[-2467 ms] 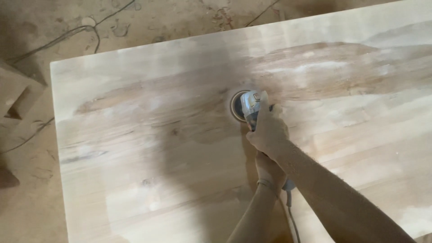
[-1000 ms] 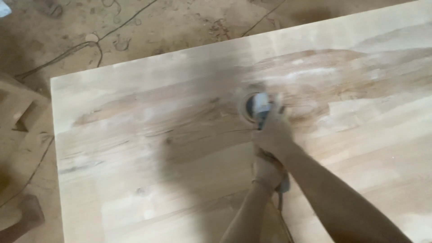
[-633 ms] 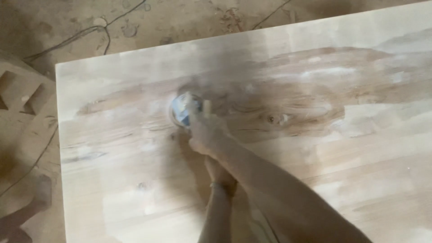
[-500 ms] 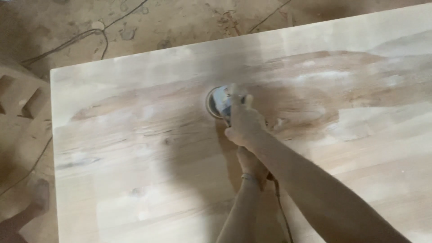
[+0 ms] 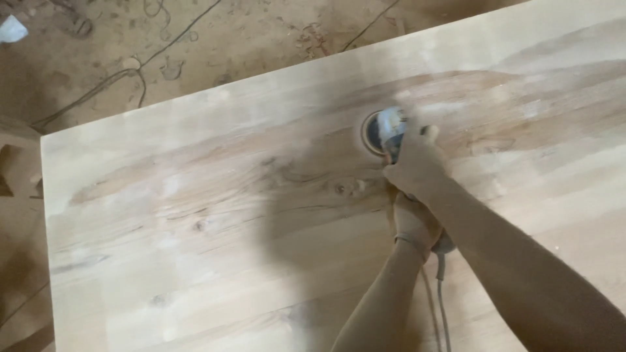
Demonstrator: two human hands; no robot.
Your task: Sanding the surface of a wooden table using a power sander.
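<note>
Head view: my right hand [image 5: 417, 171] and left hand [image 5: 412, 221] clamp the grinder [image 5: 386, 130]; tilting it could gouge the wooden panel [image 5: 195, 215].

No packages, labels, signs or screens show anywhere on the pale glued-wood panel or around it. The nearest candidate is a small pale bluish-white scrap [image 5: 12, 29] lying on the dusty brown floor at about ten o'clock, in the far upper-left corner of the view, well apart from the panel. It may be a torn bit of wrapper or paper, though it is too small and blurred to tell; no print can be made out on it.
</note>
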